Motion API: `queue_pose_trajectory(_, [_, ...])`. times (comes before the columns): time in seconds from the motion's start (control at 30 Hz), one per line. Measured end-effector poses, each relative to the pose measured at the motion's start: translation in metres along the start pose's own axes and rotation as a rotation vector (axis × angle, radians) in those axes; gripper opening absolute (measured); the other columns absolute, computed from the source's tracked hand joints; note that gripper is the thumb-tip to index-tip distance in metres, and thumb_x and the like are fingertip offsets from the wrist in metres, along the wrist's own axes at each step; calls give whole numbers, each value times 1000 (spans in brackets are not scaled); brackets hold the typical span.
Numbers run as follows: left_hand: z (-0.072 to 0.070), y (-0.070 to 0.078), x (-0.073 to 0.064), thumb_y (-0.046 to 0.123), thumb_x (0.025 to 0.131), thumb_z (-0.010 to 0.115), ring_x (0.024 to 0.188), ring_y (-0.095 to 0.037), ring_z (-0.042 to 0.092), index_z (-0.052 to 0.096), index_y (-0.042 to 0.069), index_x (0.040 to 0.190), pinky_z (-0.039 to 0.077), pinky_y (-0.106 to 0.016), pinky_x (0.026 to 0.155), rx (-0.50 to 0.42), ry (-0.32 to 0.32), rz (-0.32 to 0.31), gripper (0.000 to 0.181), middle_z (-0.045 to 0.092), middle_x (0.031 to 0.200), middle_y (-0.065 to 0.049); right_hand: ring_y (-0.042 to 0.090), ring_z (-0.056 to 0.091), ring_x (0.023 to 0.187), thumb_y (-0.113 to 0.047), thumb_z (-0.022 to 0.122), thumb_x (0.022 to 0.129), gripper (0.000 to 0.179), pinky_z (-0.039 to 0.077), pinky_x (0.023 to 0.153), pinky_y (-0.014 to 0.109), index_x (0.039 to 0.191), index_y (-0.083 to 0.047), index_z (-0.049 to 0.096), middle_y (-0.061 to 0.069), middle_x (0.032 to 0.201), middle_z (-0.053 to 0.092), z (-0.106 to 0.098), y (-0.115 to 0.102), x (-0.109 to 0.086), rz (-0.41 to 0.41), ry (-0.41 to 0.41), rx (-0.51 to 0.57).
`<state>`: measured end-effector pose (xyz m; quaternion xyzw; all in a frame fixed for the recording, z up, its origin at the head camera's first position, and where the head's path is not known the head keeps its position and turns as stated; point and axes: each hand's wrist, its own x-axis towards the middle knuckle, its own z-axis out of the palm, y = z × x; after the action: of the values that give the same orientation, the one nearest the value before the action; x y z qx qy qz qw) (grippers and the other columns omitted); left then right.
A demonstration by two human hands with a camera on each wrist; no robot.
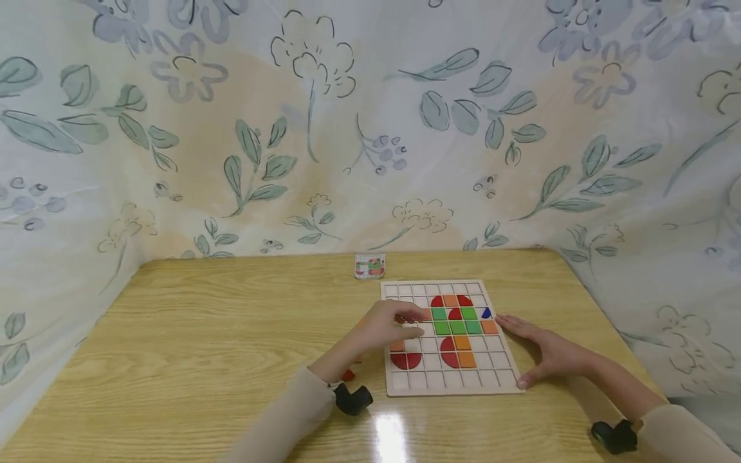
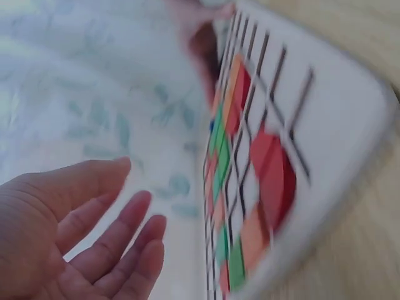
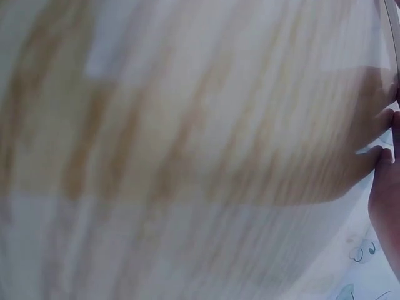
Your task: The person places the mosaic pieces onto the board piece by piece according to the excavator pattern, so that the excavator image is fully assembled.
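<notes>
A white grid board (image 1: 417,382) lies on the table, holding green squares (image 1: 458,327), orange squares (image 1: 461,343), and red rounded pieces (image 1: 449,352). Near its right edge sits a small dark blue piece (image 1: 485,313). My left hand (image 1: 386,323) hovers over the board's left part, and the left wrist view shows its fingers (image 2: 115,231) loosely bent with nothing between them. At the board's right edge, my right hand (image 1: 550,353) is spread, its fingertips and thumb touching the side. In the right wrist view, only part of the right hand (image 3: 386,200) appears.
A small picture card (image 1: 369,265) lies behind the board. Loose red pieces (image 1: 348,375) are on the wooden table (image 1: 220,347) by the left forearm, partly hidden by it. A flowered cloth (image 1: 359,128) hangs behind the table.
</notes>
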<state>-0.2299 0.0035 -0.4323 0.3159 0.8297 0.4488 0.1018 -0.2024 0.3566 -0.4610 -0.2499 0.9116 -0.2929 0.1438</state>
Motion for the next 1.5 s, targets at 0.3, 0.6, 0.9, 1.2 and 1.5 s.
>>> queue_pose_trajectory(0.3, [-36, -38, -27, 12, 82, 69, 91, -18, 59, 66, 4, 107, 49, -28, 80, -116, 103, -117, 26, 66, 104, -10, -2, 11, 133, -43, 81, 63, 105, 20, 97, 68, 147, -16, 24, 19, 149, 22, 1, 4, -3, -14, 19, -1])
queue_pose_trajectory(0.6, [-41, -55, -38, 3, 73, 73, 93, -19, 57, 69, 10, 100, 47, -35, 83, 88, 147, -152, 27, 66, 102, -2, -12, 8, 128, -40, 81, 63, 104, 21, 97, 67, 147, -17, 24, 19, 150, 22, 3, 4, -3, -16, 23, -1])
queue_pose_trajectory(0.9, [-39, -60, -37, 4, 74, 73, 95, -16, 57, 69, 11, 99, 45, -36, 89, 157, 125, -166, 26, 66, 99, 1, 10, 11, 136, -39, 82, 62, 106, 19, 97, 68, 147, -17, 24, 20, 150, 20, 4, 5, -3, 3, 23, 23])
queue_pose_trajectory(1.2, [-44, -63, -47, 9, 72, 77, 86, -14, 57, 69, 9, 94, 46, -33, 80, 205, 222, -205, 24, 66, 91, 1, -15, 6, 125, -40, 82, 62, 105, 19, 96, 69, 147, -17, 24, 19, 150, 21, 4, 6, -3, -15, 27, 23])
queue_pose_trajectory(1.5, [-50, -64, -51, 8, 75, 75, 97, -18, 57, 68, 10, 99, 43, -40, 92, 188, 162, -155, 26, 66, 100, -1, -16, 5, 125, -38, 82, 61, 105, 17, 95, 70, 147, -17, 25, 21, 150, 20, 4, 5, -3, -24, 32, 35])
